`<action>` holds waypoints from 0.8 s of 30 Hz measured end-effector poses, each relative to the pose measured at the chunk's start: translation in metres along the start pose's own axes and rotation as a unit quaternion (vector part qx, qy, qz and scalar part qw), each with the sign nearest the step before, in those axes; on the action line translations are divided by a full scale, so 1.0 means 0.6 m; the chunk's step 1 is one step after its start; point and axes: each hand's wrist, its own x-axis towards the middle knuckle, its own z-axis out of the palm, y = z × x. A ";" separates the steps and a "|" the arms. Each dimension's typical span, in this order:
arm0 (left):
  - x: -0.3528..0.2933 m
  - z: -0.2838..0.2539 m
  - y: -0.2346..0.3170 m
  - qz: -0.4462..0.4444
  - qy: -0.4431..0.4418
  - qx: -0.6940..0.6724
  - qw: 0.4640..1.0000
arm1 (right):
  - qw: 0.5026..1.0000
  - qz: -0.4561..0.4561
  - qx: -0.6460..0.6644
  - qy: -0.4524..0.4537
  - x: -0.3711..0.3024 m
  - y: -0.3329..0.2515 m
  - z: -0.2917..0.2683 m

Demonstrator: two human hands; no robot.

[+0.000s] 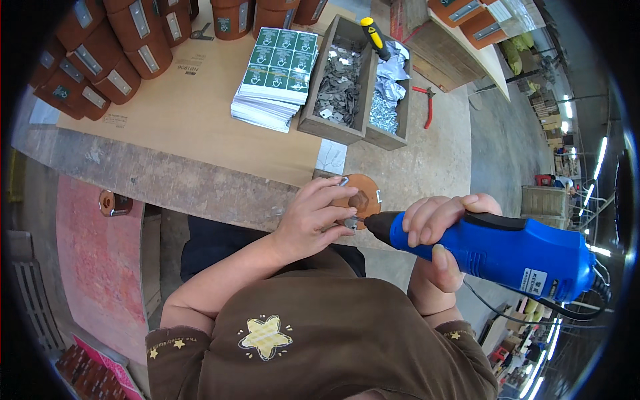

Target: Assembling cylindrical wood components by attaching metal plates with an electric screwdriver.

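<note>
Right hand (437,230) wrapped round the blue power screwdriver (523,250), left hand (313,217) half-curled, gripping that round brown piece (369,189), label stack (277,73) beyond both hands

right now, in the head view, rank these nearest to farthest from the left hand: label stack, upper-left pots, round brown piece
1. Round brown piece: touched by the left hand.
2. Label stack: above the hand in the picture, beside the wooden box.
3. Upper-left pots: farthest, across the table.
</note>
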 end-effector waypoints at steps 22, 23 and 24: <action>0.066 -0.040 0.076 0.097 -0.123 0.051 0.986 | 0.954 -0.114 0.243 0.132 -0.048 -0.036 -0.088; 0.064 -0.046 0.070 0.098 -0.125 0.052 0.986 | 0.954 -0.117 0.239 0.139 -0.049 -0.038 -0.093; 0.059 -0.050 0.060 0.074 -0.101 0.080 0.989 | 0.953 -0.119 0.240 0.141 -0.051 -0.040 -0.098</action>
